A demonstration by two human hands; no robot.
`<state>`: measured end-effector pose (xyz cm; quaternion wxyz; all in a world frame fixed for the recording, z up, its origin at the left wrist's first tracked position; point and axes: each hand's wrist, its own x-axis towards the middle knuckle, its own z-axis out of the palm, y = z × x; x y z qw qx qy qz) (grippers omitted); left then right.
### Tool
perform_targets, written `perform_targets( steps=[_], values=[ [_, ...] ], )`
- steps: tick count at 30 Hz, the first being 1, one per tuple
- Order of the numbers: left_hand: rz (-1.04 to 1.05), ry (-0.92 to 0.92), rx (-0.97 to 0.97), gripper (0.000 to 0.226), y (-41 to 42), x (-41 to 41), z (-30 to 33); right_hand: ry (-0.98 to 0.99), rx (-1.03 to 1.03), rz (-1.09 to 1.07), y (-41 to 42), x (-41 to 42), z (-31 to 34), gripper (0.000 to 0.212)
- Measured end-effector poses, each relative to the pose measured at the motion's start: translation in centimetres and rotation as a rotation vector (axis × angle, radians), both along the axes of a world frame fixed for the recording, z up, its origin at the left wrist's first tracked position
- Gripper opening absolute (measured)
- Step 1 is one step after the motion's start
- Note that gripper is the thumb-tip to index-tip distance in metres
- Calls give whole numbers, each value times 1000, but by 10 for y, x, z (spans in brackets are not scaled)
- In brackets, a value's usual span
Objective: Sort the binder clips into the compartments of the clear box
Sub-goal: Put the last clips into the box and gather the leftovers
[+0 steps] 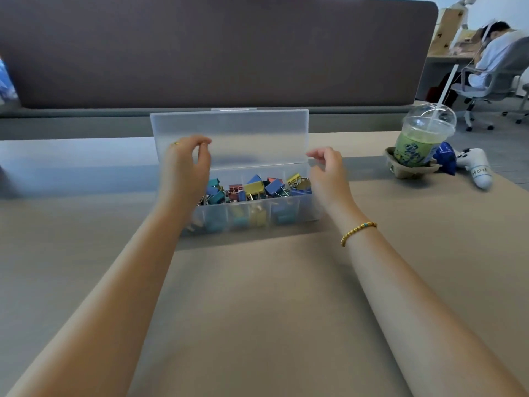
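I see the binder clips heaped in the compartments of the clear box, lid upright, mid-counter toward its far edge. My left hand and right hand flank it, fingers loosely curled, holding nothing.

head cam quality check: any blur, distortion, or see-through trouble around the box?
Head view: wide-angle bend bows the table edges; both hands, left hand and right hand, are slightly motion-soft; the frosted lid and front wall of the clear box haze the binder clips; soft shadow under the box, no hard glare.
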<state>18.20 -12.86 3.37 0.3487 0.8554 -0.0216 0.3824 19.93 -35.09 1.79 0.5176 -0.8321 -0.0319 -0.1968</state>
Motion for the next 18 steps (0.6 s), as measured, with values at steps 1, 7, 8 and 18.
perform_targets(
  steps=[1,7,8,18],
  values=[
    [70,-13,-24,29,10,-1,2,59,68,16,0,4,2,37],
    [66,393,-609,29,45,0,7,317,250,203,-4,14,5,47],
    [-27,443,-774,28,45,-1,6,334,291,218,-5,14,5,48],
    [-329,495,-958,50,80,-28,-3,454,478,381,5,-15,17,38]
  ],
)
